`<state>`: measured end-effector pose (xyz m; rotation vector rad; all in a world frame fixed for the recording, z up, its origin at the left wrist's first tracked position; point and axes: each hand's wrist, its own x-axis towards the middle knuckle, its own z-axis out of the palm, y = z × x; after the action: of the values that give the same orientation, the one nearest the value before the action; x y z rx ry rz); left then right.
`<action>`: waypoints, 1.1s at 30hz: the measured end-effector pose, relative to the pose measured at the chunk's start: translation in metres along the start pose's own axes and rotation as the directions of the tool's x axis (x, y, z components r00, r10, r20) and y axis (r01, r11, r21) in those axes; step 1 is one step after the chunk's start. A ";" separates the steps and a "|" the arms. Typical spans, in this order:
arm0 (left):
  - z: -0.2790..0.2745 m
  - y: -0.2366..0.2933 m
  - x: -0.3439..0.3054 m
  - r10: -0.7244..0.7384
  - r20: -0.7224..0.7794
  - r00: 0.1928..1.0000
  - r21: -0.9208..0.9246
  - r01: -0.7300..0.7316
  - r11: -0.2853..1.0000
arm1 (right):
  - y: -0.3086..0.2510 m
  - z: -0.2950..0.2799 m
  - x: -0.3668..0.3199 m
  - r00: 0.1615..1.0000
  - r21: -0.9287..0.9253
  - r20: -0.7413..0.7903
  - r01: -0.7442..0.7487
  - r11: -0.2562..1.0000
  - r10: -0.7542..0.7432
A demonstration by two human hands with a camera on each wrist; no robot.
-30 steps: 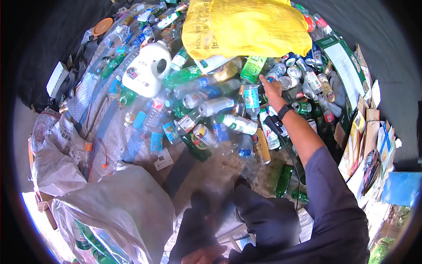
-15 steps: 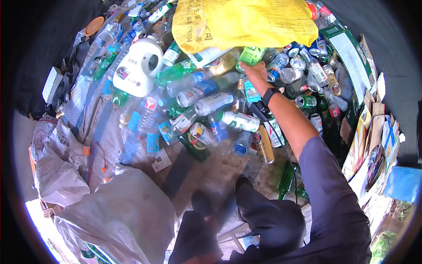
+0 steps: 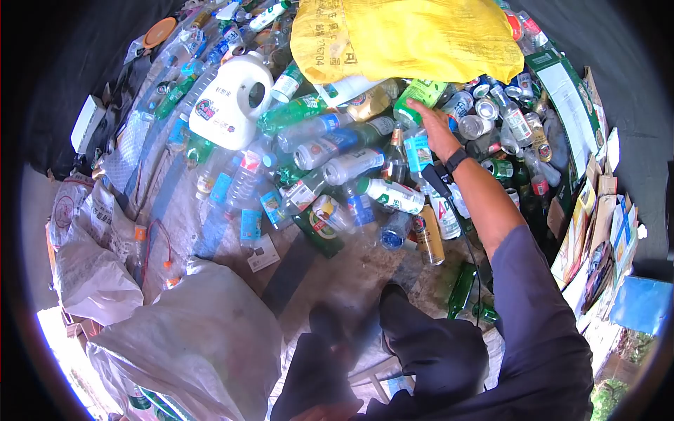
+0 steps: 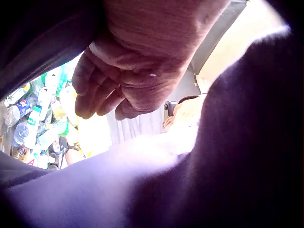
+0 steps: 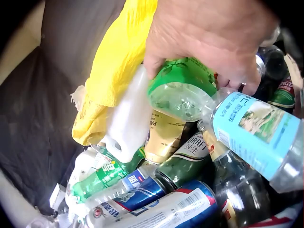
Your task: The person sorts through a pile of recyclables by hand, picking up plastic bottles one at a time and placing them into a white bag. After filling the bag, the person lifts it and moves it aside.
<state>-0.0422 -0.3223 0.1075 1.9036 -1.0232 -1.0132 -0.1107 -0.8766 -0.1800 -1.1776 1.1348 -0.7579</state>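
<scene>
My right hand (image 3: 437,132) reaches to the far part of a heap of empties and grips a plastic bottle with a bright green label (image 3: 424,92). In the right wrist view the thumb lies along one side of this bottle (image 5: 183,76), while the fingers are partly hidden on its other side. A clear bottle with a light blue label (image 5: 254,124) lies close below the fingers. Over the lap, my left hand (image 4: 135,78) hangs with loosely bent fingers and holds nothing.
A yellow woven sack (image 3: 404,42) lies over the heap's far side. Left of the hand stands a white handled jug (image 3: 226,105). Cans and glass bottles surround the reach. Flattened cardboard (image 3: 586,231) lines the right, and a whitish sack (image 3: 189,337) sits at front left.
The right hand has come from the green-labelled bottle's lower right edge to take hold of it, and the bottle now leans more to the right. The left hand has dropped toward the head view's bottom edge.
</scene>
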 end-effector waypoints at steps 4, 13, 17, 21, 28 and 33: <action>0.002 0.004 -0.012 -0.120 0.042 0.992 -0.069 0.123 0.990 | -0.012 -0.015 -0.045 0.987 0.035 0.125 -0.103 0.994 0.098; 0.017 0.020 -0.029 0.003 -0.044 0.999 -0.084 -0.007 0.996 | -0.030 -0.034 -0.210 0.906 -0.091 0.373 -0.178 0.980 0.199; 0.032 -0.004 -0.036 0.131 -0.100 0.986 -0.044 -0.136 0.990 | -0.019 -0.037 -0.250 0.808 -0.065 0.551 -0.208 0.976 0.209; 0.033 0.007 -0.040 0.057 -0.149 0.987 -0.088 -0.071 0.994 | -0.082 -0.008 -0.305 0.653 -0.144 0.748 -0.012 0.990 0.117; 0.035 -0.016 -0.050 0.196 -0.428 0.882 -0.057 -0.243 0.968 | -0.178 0.062 -0.398 0.389 -0.094 0.920 0.105 0.990 0.046; 0.027 -0.013 -0.087 0.144 -0.584 0.799 -0.304 -0.380 0.873 | -0.205 0.108 -0.462 0.264 -0.025 0.964 0.175 0.984 -0.023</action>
<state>-0.0942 -0.2471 0.1107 1.5022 -0.6489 -0.4186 -0.1245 -0.4736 0.1425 -1.4816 0.0117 0.0888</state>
